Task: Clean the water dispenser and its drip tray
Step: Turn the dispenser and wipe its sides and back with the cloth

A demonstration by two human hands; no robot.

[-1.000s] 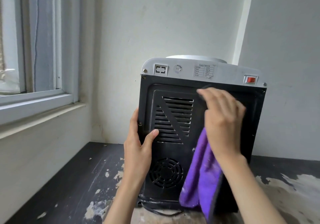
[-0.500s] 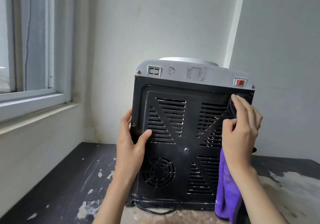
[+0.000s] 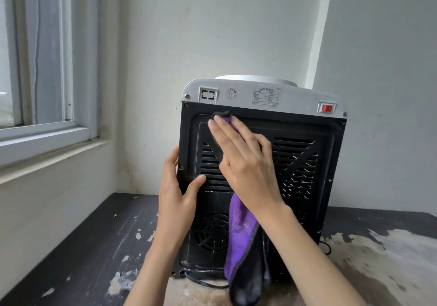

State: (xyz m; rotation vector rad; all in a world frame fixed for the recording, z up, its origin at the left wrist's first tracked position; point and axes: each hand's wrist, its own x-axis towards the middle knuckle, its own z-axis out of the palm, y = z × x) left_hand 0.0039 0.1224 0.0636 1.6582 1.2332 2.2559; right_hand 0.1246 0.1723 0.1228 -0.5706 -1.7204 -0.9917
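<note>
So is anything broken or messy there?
Yes. The dark table top is badly worn: its paint has flaked off in pale patches, mostly at the right. On the water dispenser, the white label has a torn, peeling lower corner. Nothing looks spilled.

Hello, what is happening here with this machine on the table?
A person is wiping the black back panel of a water dispenser standing on a worn dark table. The right hand presses a purple cloth flat near the panel's upper left corner. The left hand grips the dispenser's left edge.
</note>
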